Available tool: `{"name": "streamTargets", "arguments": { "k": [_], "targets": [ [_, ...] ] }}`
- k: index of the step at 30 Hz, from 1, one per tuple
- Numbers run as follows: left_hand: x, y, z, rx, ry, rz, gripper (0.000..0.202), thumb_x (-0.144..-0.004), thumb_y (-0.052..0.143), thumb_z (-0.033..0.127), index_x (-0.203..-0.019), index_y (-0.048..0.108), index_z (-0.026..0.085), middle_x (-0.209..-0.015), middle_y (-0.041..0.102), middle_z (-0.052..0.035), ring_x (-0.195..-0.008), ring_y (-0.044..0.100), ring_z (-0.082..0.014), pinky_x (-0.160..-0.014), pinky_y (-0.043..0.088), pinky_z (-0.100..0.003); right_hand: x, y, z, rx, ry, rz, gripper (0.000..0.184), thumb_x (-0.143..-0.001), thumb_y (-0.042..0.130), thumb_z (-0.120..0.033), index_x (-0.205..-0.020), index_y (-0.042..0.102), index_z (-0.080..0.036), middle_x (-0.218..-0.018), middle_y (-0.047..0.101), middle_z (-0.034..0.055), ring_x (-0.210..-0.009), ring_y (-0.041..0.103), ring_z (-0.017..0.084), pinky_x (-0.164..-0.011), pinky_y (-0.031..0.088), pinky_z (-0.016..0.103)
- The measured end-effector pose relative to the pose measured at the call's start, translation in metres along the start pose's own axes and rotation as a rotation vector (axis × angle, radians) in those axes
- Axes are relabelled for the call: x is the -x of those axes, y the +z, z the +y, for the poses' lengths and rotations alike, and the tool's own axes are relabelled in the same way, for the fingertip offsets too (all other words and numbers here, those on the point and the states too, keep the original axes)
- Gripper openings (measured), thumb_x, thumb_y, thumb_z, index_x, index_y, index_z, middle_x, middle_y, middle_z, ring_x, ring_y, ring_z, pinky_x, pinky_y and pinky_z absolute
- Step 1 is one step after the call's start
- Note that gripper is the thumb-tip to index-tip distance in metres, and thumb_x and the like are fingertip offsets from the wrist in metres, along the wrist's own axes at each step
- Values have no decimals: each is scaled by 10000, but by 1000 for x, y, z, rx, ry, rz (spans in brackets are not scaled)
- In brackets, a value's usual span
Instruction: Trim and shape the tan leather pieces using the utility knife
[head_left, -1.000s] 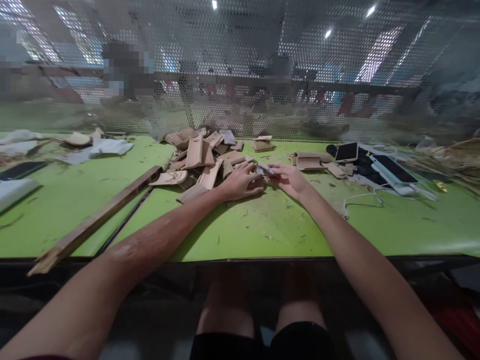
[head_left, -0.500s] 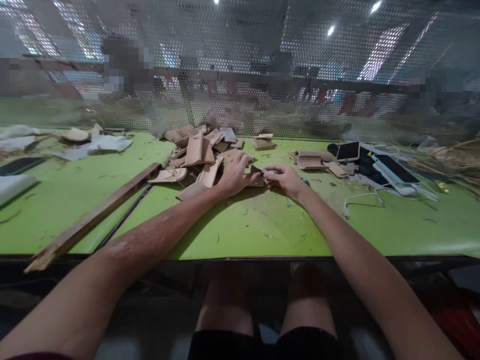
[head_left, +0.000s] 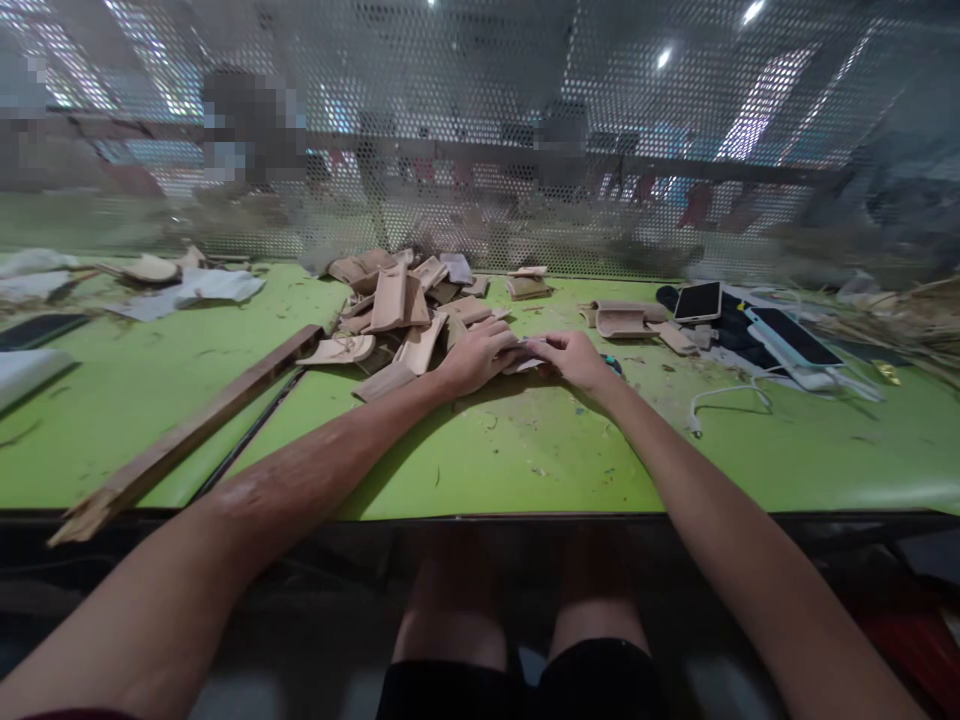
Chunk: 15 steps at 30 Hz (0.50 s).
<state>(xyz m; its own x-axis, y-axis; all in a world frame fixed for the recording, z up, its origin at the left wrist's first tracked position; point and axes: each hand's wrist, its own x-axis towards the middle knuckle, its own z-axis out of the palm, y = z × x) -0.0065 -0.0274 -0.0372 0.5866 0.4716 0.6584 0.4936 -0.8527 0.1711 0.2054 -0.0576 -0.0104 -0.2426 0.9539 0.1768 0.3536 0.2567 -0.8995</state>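
Just in front of a heap of curved, light-brown wood-like pieces [head_left: 397, 298], both of my hands meet low over the green table. My left hand [head_left: 480, 356] is closed on one small pale piece [head_left: 525, 364], its fingers bent over the piece's left side. From the other side my right hand [head_left: 576, 360] is closed, thumb and fingers pinched at the piece's right end. Something thin and grey shows between the fingertips, too small to name. A teal-and-black object [head_left: 613, 363] lies just beyond the right wrist, partly hidden.
A long wooden bar [head_left: 202, 425] lies slanted at left, its splintered end past the table edge [head_left: 465, 516]. Right of my hands are more curved pieces [head_left: 624, 320], phones [head_left: 793, 337] and a white cable [head_left: 727, 388]. A perforated metal screen [head_left: 480, 180] stands behind.
My left hand has lowered and its fingers have folded down over the piece. The piece now shows a paler face. My right hand stays nearly in place.
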Motion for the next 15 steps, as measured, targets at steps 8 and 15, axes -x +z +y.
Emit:
{"name": "streamTargets", "arguments": {
  "k": [8,15],
  "targets": [
    [0,3,-2,35,-50,30,294,-964,623,393,-1175,613,189,-1107,664,-92,-1037,623,-220,-862,496,-338,-1,-1,5,109,-6,41,375,-789,693,-540,-762,671,-167,-623,591,3,-559,496,132,-569,378,284],
    [0,2,-1,69,14,61,217,-959,632,381,-1068,664,196,-1004,660,-72,-958,632,-204,-777,500,-307,-3,-1,6,102,0,85,336,-754,718,-491,-785,710,-157,-681,643,35,-606,512,150,-594,385,298]
  ]
}}
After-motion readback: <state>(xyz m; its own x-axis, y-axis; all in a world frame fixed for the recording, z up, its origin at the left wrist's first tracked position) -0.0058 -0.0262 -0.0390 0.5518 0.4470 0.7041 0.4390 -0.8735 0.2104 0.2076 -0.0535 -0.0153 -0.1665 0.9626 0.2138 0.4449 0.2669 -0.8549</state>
